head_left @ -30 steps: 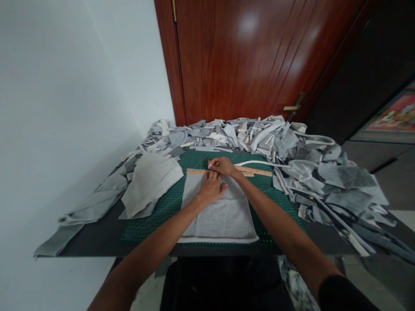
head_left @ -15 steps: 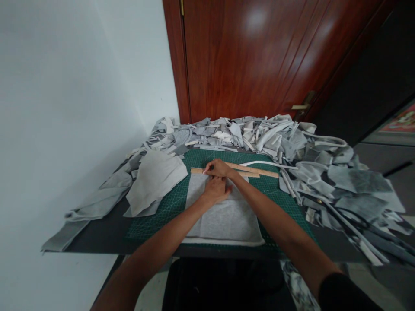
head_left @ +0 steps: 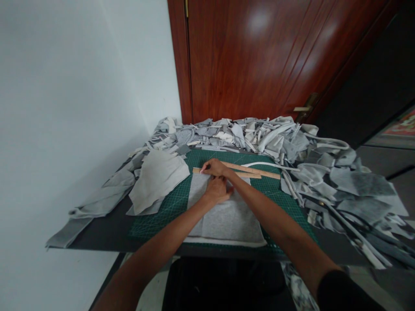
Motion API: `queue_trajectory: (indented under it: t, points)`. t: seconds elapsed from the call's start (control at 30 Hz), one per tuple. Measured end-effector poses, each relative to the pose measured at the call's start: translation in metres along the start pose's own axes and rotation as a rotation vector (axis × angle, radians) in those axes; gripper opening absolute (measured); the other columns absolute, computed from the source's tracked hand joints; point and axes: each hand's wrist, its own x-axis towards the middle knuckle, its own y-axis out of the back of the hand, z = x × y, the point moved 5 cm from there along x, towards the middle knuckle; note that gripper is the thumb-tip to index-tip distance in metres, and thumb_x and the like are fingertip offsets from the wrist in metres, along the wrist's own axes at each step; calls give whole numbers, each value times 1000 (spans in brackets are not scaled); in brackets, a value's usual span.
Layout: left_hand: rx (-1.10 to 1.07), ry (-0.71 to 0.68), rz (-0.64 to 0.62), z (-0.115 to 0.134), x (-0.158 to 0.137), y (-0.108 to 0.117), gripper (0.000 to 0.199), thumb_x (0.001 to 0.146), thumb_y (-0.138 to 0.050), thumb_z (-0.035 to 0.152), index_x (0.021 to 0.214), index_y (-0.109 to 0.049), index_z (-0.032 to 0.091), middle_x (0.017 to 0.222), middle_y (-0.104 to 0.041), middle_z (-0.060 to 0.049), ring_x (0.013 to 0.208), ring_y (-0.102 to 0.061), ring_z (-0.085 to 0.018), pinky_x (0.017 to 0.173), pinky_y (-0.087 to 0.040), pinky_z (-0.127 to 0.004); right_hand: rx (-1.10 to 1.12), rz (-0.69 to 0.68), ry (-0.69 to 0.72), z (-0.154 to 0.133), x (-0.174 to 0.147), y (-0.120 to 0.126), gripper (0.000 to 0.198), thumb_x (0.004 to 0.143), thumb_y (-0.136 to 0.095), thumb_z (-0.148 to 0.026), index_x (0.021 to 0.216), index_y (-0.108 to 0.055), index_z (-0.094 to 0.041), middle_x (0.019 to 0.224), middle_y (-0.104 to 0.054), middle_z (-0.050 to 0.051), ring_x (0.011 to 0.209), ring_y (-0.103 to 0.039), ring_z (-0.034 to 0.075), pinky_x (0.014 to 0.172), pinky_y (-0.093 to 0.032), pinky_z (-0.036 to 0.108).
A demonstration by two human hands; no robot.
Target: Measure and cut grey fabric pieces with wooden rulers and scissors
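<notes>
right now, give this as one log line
left hand: on gray fabric; right hand: pinching small pale item at wooden ruler; beneath: green cutting mat

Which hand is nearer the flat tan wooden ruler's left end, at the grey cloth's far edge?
Right. The right hand is beside that ruler end; the left hand rests farther off, on the cloth.
</notes>
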Motion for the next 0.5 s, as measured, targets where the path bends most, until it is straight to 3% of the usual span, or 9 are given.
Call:
queue_trajectory:
  t: [0.3,0.5]
  points:
    - [-22,-51,-32,-1,1,-8,59,93,-57,35,148,-50,15,150,-58,-17,145,-48,-34,127,-32,-47,-46,21,-27,-13,28,-22,6,83,-79,-18,80,-84,-20,82,-81,1,76,-72,13,70,-47,19]
    - [-27,-65,-68,-6,1,-12,77,91,-59,46,155,-39,8,159,-47,-23,153,-38,-34,127,-29,-44,-41,34,-35,-22,36,-32,7,81,-79,-16,82,-84,-21,80,-80,0,73,-71,13,67,-48,19]
